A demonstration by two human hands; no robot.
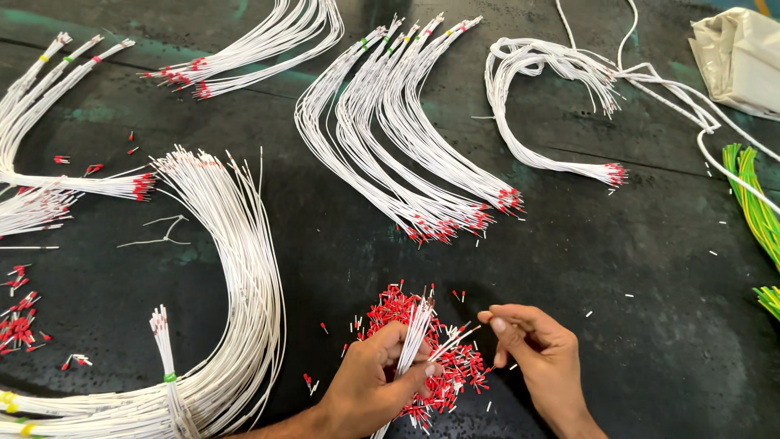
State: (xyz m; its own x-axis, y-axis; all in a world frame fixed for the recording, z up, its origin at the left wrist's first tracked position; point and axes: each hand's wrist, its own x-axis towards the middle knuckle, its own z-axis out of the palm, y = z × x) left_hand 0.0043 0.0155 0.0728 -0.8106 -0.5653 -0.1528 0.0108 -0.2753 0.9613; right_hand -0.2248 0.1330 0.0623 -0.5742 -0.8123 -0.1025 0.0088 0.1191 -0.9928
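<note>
Here, nearest the camera, the left hand [382, 382] had its grip closed around a small bunch of white wires [413, 341], their bare tips fanning up and to the right. The right hand [532, 341] sat just beside it, thumb and forefinger pinched together near one splayed tip; whether a ferrule lay between them was too small to tell. Both hands hovered over a heap of red ferrules [431, 349] on the dark bench [617, 268].

The likeliest slip, as I judged it, was at that pinch: a ferrule so small could drop back into the heap or roll off across the bench, as the scattered ones near the left edge [18, 321] suggested. The fanned tips could also catch one another, so a sleeve might go on crooked or over a wire already fitted. If the left grip loosened, the bunch could fall into the pile and mix done wires with undone ones.

To the left, a large curved bundle [244, 276] lay tied with a green band, close enough that a careless elbow might drag it. Farther off, finished bundles with red tips [406, 138] lay in arcs, with another looped bundle [536, 106] to the right, green and yellow wires [756, 203] at the right edge, and a pale bag [739, 57] in the far right corner.
</note>
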